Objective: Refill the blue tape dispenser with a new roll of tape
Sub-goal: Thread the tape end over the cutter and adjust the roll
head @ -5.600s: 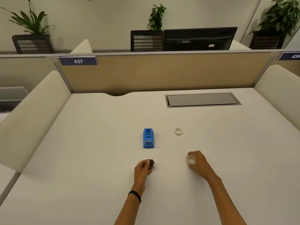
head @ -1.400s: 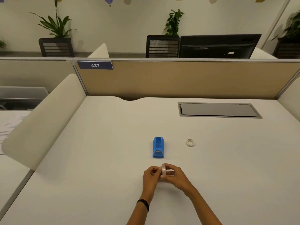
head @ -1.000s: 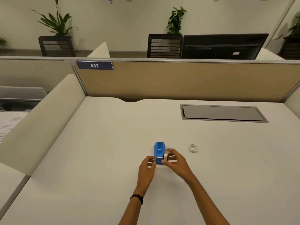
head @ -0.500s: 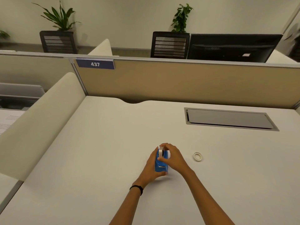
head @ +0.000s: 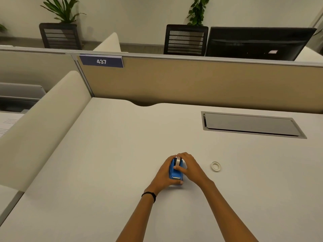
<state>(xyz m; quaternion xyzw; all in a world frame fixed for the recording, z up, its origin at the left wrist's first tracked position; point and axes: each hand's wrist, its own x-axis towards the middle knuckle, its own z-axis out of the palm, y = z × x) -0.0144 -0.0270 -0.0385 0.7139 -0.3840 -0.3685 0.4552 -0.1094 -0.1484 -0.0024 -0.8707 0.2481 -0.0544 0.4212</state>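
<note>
The blue tape dispenser stands on the white desk, its cutter end toward me. My left hand wraps its left side and holds it. A clear roll of tape stands on edge in the dispenser's back part. My right hand covers the right side, fingers on the roll, thumb across the dispenser's top. How deep the roll sits is hidden by the fingers.
A second small ring of tape lies flat on the desk to the right of my hands. A grey cable hatch is set into the desk at the back right. A tan partition closes the far edge.
Both hands brought the roll from near me forward to the dispenser. The left hand now grips the dispenser and the roll has sunk lower into its back part.
</note>
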